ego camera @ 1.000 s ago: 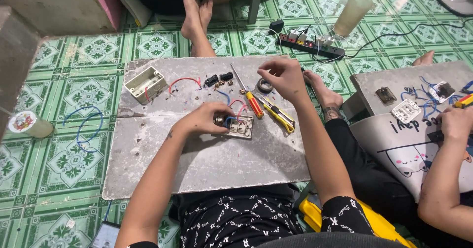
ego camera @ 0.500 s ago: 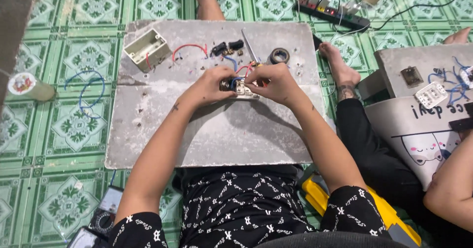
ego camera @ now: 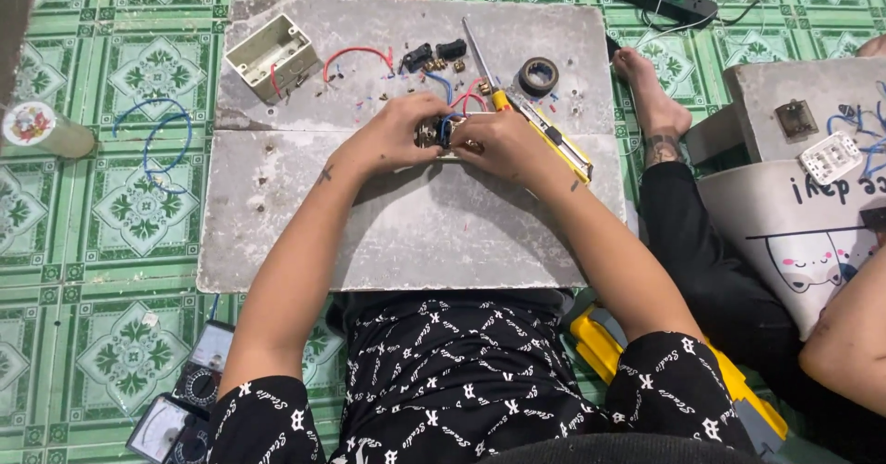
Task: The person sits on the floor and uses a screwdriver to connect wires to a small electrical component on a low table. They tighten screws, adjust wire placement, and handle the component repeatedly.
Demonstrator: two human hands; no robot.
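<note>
Both hands are closed on one small switch module (ego camera: 441, 134) with blue and red wires, held just above the middle of the grey surface (ego camera: 406, 233). The left hand (ego camera: 397, 135) grasps its left side, the right hand (ego camera: 498, 146) its right. Its long axis cannot be told; a yellow-handled screwdriver (ego camera: 540, 132) lies just beside the right hand, the nearer of the two.

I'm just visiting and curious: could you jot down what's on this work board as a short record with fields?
left hand: grips a small wired part at mid-board
right hand: on the same part, from the other side
board: grey slab on green tiled floor
box: beige, open, far left corner
tape roll: black, beyond the right hand
screwdriver: lying beside the tape
meters: on the floor by the left elbow
</note>
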